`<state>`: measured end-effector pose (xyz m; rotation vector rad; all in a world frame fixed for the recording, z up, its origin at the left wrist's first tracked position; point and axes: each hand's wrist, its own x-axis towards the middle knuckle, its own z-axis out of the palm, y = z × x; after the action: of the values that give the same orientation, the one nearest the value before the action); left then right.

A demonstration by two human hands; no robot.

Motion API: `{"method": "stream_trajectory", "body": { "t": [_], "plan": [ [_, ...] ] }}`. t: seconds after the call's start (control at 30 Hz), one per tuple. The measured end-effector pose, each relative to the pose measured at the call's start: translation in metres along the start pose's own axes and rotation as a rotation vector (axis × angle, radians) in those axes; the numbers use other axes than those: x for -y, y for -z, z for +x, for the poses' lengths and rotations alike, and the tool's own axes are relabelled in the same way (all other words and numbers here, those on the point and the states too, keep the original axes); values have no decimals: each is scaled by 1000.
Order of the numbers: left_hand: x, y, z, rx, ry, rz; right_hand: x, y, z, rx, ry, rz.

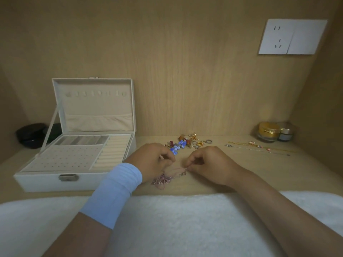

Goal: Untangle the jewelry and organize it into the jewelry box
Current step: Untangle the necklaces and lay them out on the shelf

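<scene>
On the pale wooden surface (259, 169), the left hand (150, 160) and right hand (207, 162) each pinch the tangled thin pink chain (163, 178) near centre. The open cream jewelry box (46, 182) stands left, with a pile of colourful loose jewelry (185, 143) just beyond the hands.

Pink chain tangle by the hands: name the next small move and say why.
Probably ease the right hand rightward, teasing its pinched strand loose: both hands pinch thin strands, and the pink chain tangle lies bunched on the desk by the left hand.

Dim, warm, even lighting; soft shadows in back corners; slight blur throughout, jewelry (161, 179) unresolved; cloth (176, 219) washed out; bowed edges.
</scene>
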<state>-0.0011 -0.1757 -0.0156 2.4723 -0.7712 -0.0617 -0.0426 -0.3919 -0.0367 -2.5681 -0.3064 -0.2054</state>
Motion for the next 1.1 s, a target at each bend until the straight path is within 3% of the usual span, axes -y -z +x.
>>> {"method": "stream_trajectory", "body": {
  "t": [0.17,0.33,0.63,0.8,0.9,1.1],
  "plan": [
    [2,-1,-4,79,17,43,4,-2,1,-81,53,-162],
    [5,-10,1,103,61,76,11,-4,-4,35,133,-221],
    [12,-12,3,76,85,116,9,-3,1,58,121,-304],
    [12,-10,4,-55,116,-125,11,3,0,-127,-77,360],
    [10,-10,6,-59,139,-347,18,4,0,-152,-203,771],
    [1,-13,6,-58,183,-765,24,7,2,-187,-338,1212]
  ]
}}
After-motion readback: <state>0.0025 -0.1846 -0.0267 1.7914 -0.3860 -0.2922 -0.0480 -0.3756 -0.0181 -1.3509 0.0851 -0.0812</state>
